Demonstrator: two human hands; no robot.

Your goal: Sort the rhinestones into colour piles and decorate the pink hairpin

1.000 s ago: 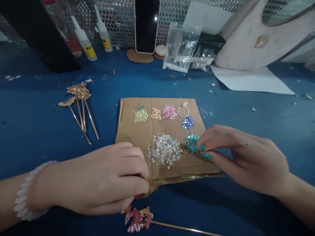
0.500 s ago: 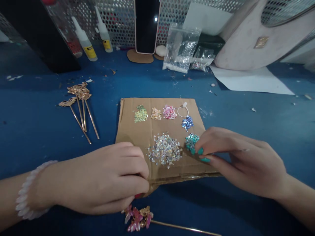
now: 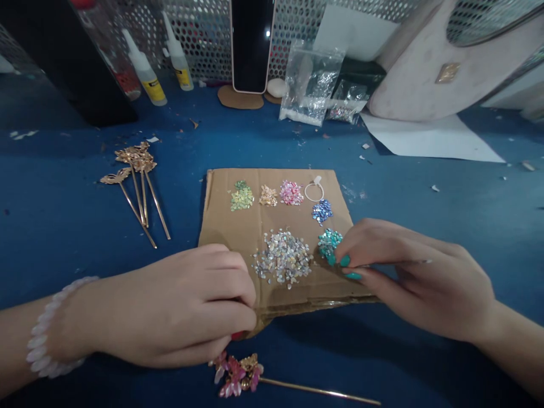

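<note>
My left hand [image 3: 182,306] is closed, its fingers curled down at the near left edge of a cardboard sheet [image 3: 225,226]. What lies inside its fingers is hidden. My right hand [image 3: 416,277] pinches a thin, stick-like tool [image 3: 382,264] over the sheet's right side, beside a pile of teal gems [image 3: 328,242]. On the cardboard lie a larger pile of silvery gems [image 3: 284,258] and smaller piles of green [image 3: 242,196], peach [image 3: 268,195], pink [image 3: 291,192] and blue gems [image 3: 322,211]. A gold hairpin with pink petals [image 3: 236,374] lies below my left hand.
Several gold hairpins [image 3: 138,181] lie at left. Behind stand two glue bottles [image 3: 148,79], a phone [image 3: 250,45], clear plastic bags [image 3: 310,85] and a pale object with an oval opening [image 3: 416,73]. A white ring [image 3: 313,192] rests on the cardboard.
The view has shifted very slightly. Both hands keep nearly the same places, and the thin tool in my right hand shows more clearly now.
</note>
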